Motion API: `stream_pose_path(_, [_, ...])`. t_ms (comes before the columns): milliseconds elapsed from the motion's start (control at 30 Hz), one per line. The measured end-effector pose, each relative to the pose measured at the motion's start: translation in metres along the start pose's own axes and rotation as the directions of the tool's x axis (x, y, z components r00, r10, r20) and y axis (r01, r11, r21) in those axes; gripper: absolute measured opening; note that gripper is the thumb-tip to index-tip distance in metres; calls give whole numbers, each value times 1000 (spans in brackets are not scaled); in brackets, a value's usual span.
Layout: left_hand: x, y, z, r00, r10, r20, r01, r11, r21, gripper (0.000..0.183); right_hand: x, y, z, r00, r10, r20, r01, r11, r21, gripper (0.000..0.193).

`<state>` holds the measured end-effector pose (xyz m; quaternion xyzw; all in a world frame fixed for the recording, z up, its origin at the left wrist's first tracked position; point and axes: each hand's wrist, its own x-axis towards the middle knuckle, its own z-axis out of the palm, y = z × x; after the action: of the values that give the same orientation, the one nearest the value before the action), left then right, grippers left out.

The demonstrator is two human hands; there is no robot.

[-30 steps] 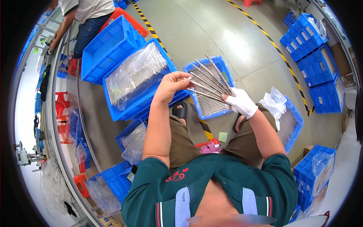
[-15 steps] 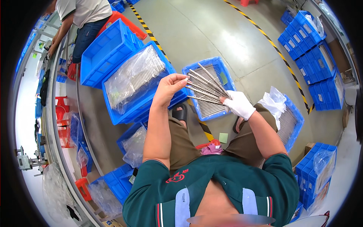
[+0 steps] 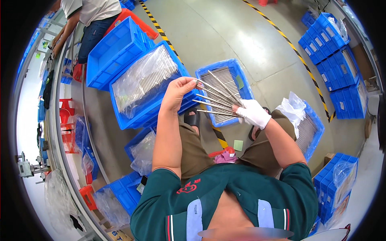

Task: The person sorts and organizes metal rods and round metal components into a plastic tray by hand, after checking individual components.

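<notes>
Several thin metal rods (image 3: 220, 97) fan out from my right hand (image 3: 254, 113), which wears a white glove and is closed around one end of them. My bare left hand (image 3: 180, 91) pinches the far end of one rod at the upper side of the fan. Under the rods stands a blue crate (image 3: 245, 94) holding rows of similar rods, with a green slip on its right side. To the left, a larger blue crate (image 3: 120, 115) holds densely packed rods partly covered by clear plastic.
An open blue crate (image 3: 108, 52) stands at the upper left, near a seated person (image 3: 94, 24). Another crate of rods (image 3: 311, 128) with white plastic lies by my right knee. Stacked blue crates (image 3: 335, 72) line the right side. A workbench rail (image 3: 72, 160) runs along the left.
The rods have spread differently and one at the top has swung left. My left fingers have moved slightly left along the tips. The right hand keeps its grip.
</notes>
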<state>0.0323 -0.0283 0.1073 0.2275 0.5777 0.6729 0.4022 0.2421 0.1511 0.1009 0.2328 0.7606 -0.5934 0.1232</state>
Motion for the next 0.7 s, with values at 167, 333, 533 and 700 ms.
stream_pose_path(167, [-1, 1, 0, 999, -12, 39, 11, 1000, 9, 22, 1, 1, 2, 1000, 23, 0, -22, 997, 69, 33])
stream_pose_path(333, [0, -1, -1, 999, -21, 44, 20, 999, 26, 24, 1, -3, 0, 1000, 2, -11, -3, 1000, -30, 35])
stream_pose_path(533, [3, 1, 9, 986, -128, 107, 119, 989, 87, 26, 7, 11, 2, 1000, 4, -10, -4, 1000, 6, 37])
stream_pose_path(700, [-1, 5, -15, 999, -33, -41, 38, 991, 129, 23, 2, 5, 0, 991, 101, 90, -103, 995, 12, 41])
